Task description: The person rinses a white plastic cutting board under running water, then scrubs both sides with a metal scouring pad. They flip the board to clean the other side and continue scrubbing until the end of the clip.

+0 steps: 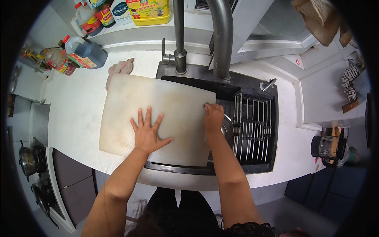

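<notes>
The thing under my hands is a large, pale, off-white rectangular cutting board (183,114), which lies flat before me, with its longer side running from left to right and its right end turned slightly away from the straight line. Its left part rests on the white countertop (75,106), while its right part covers a portion of the black rectangular sink (203,72) and stops before the silver metal-bar rack (252,138). I judge that the important relation is this: the right edge, near the far corner, has open sink below it and not the counter. My right hand (214,117) is the nearer one to that edge; it is there, with its fingers bent closely together. At their tips a very small dark thing (205,105) is showing, but I cannot tell if I am pinching it or if it is a hole in the board. My left hand (146,135) is near the middle of the board, wide open, with fingers spread and palm down on the surface; it grasps nothing and seems to me to be steadying the board from above
</notes>
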A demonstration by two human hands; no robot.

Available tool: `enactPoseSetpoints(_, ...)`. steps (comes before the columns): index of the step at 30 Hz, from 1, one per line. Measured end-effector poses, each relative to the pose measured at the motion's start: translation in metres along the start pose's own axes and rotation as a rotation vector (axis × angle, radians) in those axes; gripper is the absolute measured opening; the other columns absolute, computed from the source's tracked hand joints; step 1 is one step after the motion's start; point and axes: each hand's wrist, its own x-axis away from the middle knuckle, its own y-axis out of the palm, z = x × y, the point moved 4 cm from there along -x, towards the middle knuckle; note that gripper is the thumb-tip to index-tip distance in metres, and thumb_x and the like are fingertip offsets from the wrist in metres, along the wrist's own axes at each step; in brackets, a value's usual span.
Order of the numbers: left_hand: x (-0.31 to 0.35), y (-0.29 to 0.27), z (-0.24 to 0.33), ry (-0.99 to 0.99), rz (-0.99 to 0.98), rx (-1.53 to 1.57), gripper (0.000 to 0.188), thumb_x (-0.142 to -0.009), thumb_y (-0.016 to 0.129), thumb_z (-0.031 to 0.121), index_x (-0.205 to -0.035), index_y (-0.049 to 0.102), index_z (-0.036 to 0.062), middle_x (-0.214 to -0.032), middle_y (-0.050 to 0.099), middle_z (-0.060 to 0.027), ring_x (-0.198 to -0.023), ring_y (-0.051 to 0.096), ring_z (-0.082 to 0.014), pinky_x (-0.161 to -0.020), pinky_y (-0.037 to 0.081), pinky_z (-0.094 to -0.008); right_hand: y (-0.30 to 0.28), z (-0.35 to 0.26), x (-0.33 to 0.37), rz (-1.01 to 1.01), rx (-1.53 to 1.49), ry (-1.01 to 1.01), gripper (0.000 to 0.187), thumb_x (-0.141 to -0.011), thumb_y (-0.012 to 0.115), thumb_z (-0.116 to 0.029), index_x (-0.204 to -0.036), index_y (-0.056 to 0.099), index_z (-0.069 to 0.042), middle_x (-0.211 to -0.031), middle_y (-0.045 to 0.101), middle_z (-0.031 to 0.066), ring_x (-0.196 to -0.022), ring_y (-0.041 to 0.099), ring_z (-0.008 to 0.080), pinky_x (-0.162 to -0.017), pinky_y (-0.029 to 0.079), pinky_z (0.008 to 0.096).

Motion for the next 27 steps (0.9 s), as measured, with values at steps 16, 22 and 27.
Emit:
enactPoseSetpoints(16,0.003,0.004,-0.006,-0.007,0.012,-0.01,0.104,-0.058,0.075,0.072,-0.148,0.044,0.0295,-0.161,0.017,-0.0181,-0.147,0.007,-0.0479,-0.106,0.008,-0.0759,-0.024,-0.011,-0.015,0.037,-0.02,-0.083,0.01,-0.081,0.065,-0.005,-0.089,0.07,-0.001,-0.086,0.065,0.0133,-0.084,0.059,0.0341,-0.078,0.047,0.042)
enactPoseSetpoints(22,0.005,0.008,-0.011,-0.021,0.011,0.003,0.105,-0.057,0.075,0.073,-0.148,0.044,0.0294,-0.161,0.018,-0.018,-0.147,0.008,-0.048,-0.106,0.008,-0.076,-0.045,-0.024,0.07,-0.101,-0.027,-0.027,0.017,-0.082,0.065,-0.003,-0.098,0.071,-0.005,-0.091,0.065,0.014,-0.085,0.059,0.0342,-0.081,0.047,0.0449)
enactPoseSetpoints(27,0.006,0.006,-0.012,-0.014,0.014,0.0,0.105,-0.058,0.075,0.073,-0.148,0.044,0.0294,-0.161,0.018,-0.0177,-0.147,0.008,-0.0477,-0.106,0.008,-0.076,-0.052,-0.024,0.024,0.0,-0.003,-0.02,0.017,-0.085,0.064,-0.004,-0.1,0.071,-0.005,-0.095,0.065,0.0147,-0.09,0.059,0.0336,-0.081,0.047,0.0447)
